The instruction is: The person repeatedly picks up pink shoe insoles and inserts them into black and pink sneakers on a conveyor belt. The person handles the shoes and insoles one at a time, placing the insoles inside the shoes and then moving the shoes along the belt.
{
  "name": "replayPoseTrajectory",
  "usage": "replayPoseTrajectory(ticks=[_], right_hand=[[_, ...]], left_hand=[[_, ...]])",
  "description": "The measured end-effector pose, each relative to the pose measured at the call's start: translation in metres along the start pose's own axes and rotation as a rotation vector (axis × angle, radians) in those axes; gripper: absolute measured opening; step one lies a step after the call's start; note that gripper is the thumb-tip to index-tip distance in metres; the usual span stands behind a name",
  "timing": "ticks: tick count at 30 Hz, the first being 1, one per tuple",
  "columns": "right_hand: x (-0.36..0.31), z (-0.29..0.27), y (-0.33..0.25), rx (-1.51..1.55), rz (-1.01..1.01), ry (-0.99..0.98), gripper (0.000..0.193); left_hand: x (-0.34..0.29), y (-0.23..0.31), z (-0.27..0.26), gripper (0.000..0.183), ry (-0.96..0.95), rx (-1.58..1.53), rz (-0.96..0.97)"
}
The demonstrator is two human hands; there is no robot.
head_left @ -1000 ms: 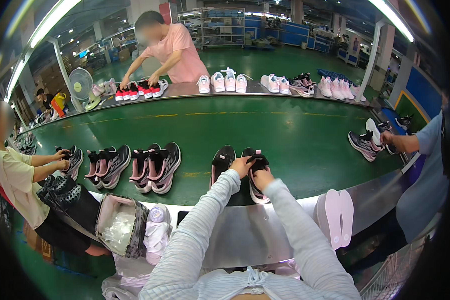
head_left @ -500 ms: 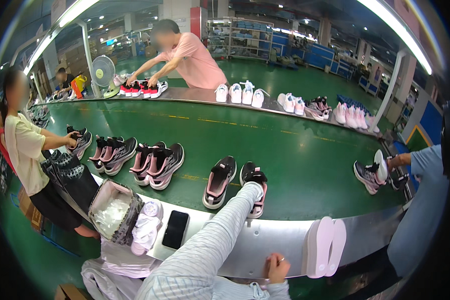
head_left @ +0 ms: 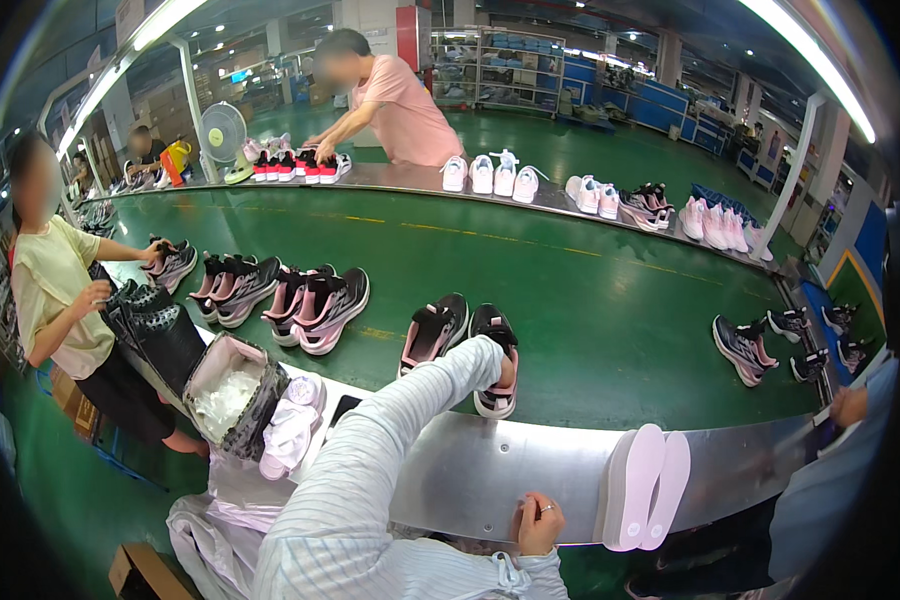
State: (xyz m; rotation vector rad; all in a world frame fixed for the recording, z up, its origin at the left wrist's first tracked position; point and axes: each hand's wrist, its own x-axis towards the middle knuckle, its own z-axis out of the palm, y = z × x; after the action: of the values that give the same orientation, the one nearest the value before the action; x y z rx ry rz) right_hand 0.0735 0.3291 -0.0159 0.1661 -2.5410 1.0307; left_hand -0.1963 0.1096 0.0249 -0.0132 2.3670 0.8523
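A pair of black and pink sneakers (head_left: 438, 333) stands on the green belt (head_left: 590, 310) in front of me. My left arm in a striped sleeve reaches out to the right shoe (head_left: 497, 352) of that pair. My left hand (head_left: 507, 374) sits on that shoe's heel, mostly hidden by the cuff. My right hand (head_left: 538, 522), with a ring on it, is drawn back. It rests with curled fingers on the steel rim (head_left: 470, 470) of the belt and holds nothing.
Two white insoles (head_left: 645, 488) lie on the steel rim to my right; a dark phone (head_left: 345, 407) and an open box of white paper (head_left: 228, 392) sit to my left. More sneaker pairs (head_left: 315, 305) line the belt. A person in yellow (head_left: 55, 300) works at left, others beyond the belt and at right.
Both hands were on the black and pink pair a second ago. My right hand has pulled back to the steel rim, and the view has swung right and down.
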Motion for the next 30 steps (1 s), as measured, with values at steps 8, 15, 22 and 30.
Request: replayPoseTrajectory(ticks=[8,15,22,30], right_hand=[[-0.001,-0.001,-0.003,-0.019,0.051,0.015,0.011],[0.004,-0.003,-0.015,0.002,0.009,0.013,0.01],[0.004,-0.002,-0.006,0.012,-0.074,0.097,0.01],[0.0,0.0,-0.007,0.001,-0.022,0.055,0.009]], left_hand=[[-0.022,-0.011,-0.018,0.024,0.225,0.164,-0.024],[-0.037,-0.04,-0.03,0.026,0.904,-0.103,0.173],[-0.017,-0.035,-0.025,0.023,0.953,-0.136,0.325],[0.051,-0.09,-0.031,0.027,0.972,-0.466,0.535]])
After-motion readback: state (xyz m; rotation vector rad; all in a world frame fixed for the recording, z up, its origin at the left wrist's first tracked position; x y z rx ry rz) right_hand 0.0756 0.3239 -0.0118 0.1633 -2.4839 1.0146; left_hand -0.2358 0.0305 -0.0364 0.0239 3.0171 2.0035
